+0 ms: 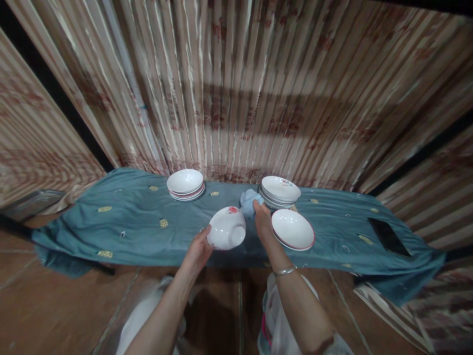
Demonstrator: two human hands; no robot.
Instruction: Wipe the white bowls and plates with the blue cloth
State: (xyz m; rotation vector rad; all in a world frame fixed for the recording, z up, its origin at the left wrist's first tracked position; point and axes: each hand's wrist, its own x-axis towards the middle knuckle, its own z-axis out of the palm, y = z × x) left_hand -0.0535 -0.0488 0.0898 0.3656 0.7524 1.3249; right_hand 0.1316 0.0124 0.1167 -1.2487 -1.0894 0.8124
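Note:
My left hand point(202, 245) grips the rim of a white bowl point(224, 229) with a red flower on its side. The bowl is tilted, its underside and foot ring turned towards me. In my right hand point(261, 217) is a crumpled light blue cloth point(249, 201), held just to the right of the bowl. Close by my right hand lies a red-rimmed white dish point(293, 229), with another rim showing beneath it. Behind that stands a stack of flowered white dishes point(281, 189). Over at the left is a second stack of white bowls point(185, 181).
A teal cloth point(136, 222) with yellow patterns covers the long narrow table. A dark phone-like slab point(388, 236) lies at its right end. Patterned curtains point(229, 98) hang behind, and dark poles point(55, 84) slant at both sides.

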